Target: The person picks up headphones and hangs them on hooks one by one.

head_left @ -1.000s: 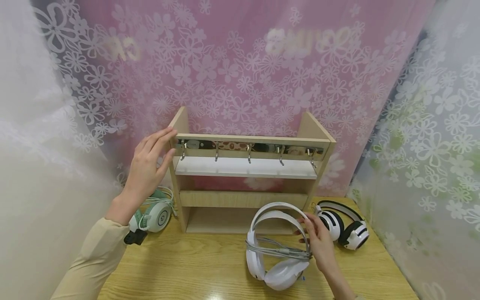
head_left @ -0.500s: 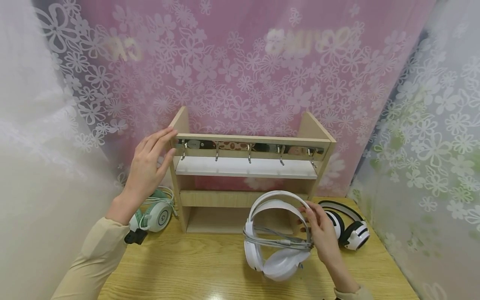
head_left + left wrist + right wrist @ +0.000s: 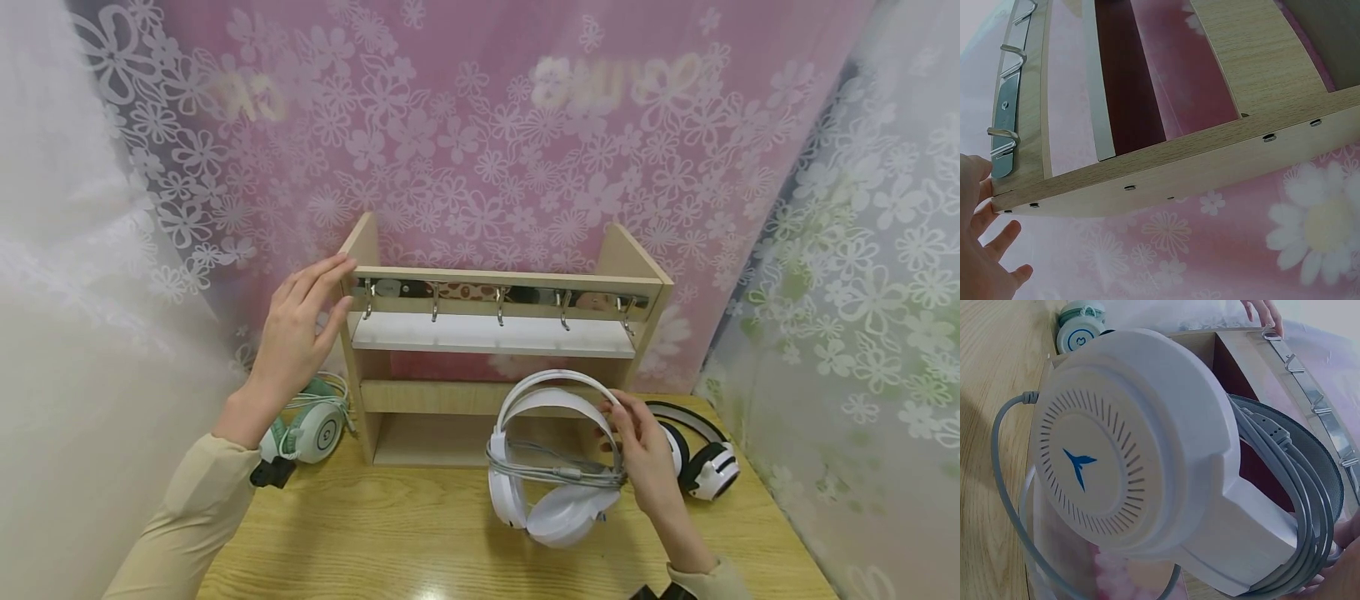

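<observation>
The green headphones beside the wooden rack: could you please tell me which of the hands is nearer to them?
Left. The left hand rests on the rack's upper left corner, above the green headphones. The right hand grips the white headphones across the table.

Open air above and in front of the wooden rack (image 3: pixel 501 392). Blocked at its left foot by green headphones (image 3: pixel 309 427), at its right foot by black-and-white headphones (image 3: pixel 697 457); curtain close behind.
</observation>
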`<state>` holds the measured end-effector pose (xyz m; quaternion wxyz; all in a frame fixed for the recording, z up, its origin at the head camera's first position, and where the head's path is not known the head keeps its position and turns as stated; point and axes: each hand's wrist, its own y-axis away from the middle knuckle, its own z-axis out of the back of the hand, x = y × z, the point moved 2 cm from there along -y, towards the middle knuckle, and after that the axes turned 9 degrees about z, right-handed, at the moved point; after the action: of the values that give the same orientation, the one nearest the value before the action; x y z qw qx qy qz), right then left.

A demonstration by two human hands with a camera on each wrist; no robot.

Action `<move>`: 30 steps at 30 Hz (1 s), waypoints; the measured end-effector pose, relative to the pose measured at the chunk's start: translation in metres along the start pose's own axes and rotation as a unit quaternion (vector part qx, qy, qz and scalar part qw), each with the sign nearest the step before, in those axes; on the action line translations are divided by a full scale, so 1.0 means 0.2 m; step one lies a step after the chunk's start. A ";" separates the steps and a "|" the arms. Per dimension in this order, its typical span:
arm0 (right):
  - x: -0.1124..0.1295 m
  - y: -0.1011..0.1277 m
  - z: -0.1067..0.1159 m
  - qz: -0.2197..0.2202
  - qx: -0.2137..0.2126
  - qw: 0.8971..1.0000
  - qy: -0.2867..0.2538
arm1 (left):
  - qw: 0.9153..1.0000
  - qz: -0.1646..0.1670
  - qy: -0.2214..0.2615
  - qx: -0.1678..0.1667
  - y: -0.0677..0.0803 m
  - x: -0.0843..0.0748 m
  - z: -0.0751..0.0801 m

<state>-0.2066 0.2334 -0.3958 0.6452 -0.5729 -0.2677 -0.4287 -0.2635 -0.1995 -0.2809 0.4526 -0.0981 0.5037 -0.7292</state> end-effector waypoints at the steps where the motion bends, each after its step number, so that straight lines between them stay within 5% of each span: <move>1: 0.00 0.00 0.00 0.000 0.000 1.000 0.002 | 1.000 0.000 0.000 0.000 0.00 0.00 0.00; 14: 0.03 -0.03 -0.03 0.015 0.004 1.000 0.003 | 1.000 -0.011 -0.022 0.001 -0.01 0.01 0.01; 22: 0.05 -0.05 -0.06 0.023 0.005 1.000 -0.010 | 0.996 -0.048 -0.081 0.004 -0.02 0.02 0.04; 30: 0.07 -0.08 -0.10 0.034 0.011 0.998 -0.048 | 0.994 -0.067 -0.088 -0.002 -0.03 0.03 0.05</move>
<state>-0.2159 0.2099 -0.3796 0.6523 -0.5944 -0.2834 -0.3753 -0.2643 -0.2093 -0.2731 0.4449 -0.1963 0.4555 -0.7456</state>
